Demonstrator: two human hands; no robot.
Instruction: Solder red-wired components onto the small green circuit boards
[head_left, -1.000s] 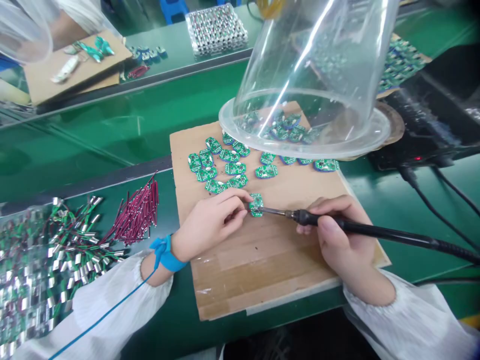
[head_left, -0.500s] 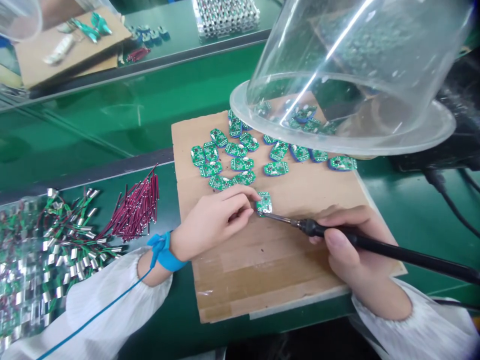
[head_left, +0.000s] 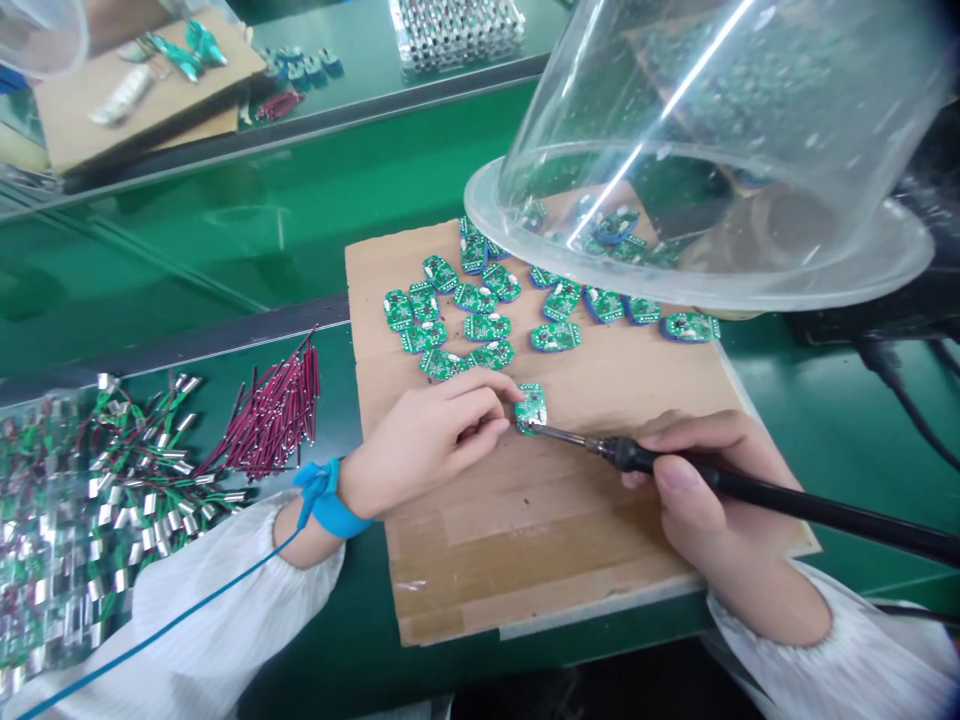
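Soldering iron (head_left: pixel 757 491) now lower on PCB (head_left: pixel 529 403), tight in right fingers (head_left: pixel 679 478), left fingers (head_left: pixel 486 386) alongside, grip unclear

A clear conical plastic hood (head_left: pixel 705 160) at two o'clock and a black-handled soldering iron (head_left: pixel 750 490) at four are running off-frame.

20+ PCBs (head_left: pixel 555 338) — 1 sldr. iron (head_left: pixel 625 455), wearer's 2 hands (head_left: pixel 424 430), 1 wristband (head_left: pixel 341 512)

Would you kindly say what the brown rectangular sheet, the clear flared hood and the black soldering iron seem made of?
Brown rectangular sheet: probably cardboard, its face dull and tan.
Clear flared hood: likely glossy plastic, see-through with bright streaks.
Black soldering iron: glinting metal shaft; smooth dark handle, perhaps plastic or rubber.
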